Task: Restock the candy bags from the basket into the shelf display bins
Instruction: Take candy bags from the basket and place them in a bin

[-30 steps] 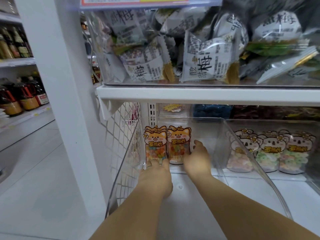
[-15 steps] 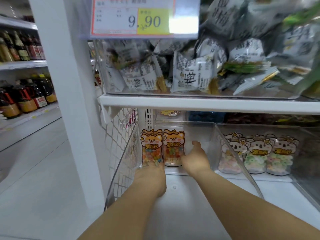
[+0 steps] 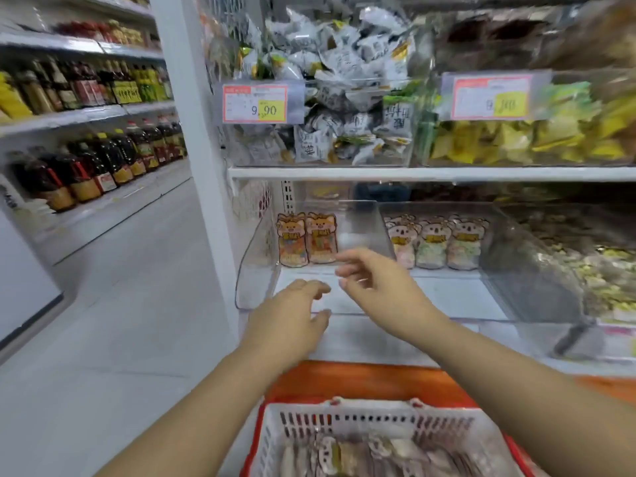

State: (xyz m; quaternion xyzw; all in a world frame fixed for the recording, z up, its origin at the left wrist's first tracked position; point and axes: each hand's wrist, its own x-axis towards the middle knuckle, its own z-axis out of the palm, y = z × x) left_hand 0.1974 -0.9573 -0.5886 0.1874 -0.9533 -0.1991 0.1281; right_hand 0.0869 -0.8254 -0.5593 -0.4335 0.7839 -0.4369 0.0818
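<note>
Two orange fox-print candy bags stand upright at the back of a clear shelf bin on the lower shelf. My left hand hovers in front of the bin's mouth, fingers loosely spread and holding nothing. My right hand is a little higher and to the right, fingers relaxed, also holding nothing. Neither hand touches the bags. A white basket with a red rim sits at the bottom of the view, with several candy bags lying in it.
The neighbouring clear bin holds three koala-print candy bags. Bins of wrapped snacks fill the shelf above, with price tags. A white pillar stands to the left, and bottle shelves line the aisle.
Both hands have drawn back out of the bin and let go of the fox bags, which stay standing. The view has pulled back and the basket has come into sight.
</note>
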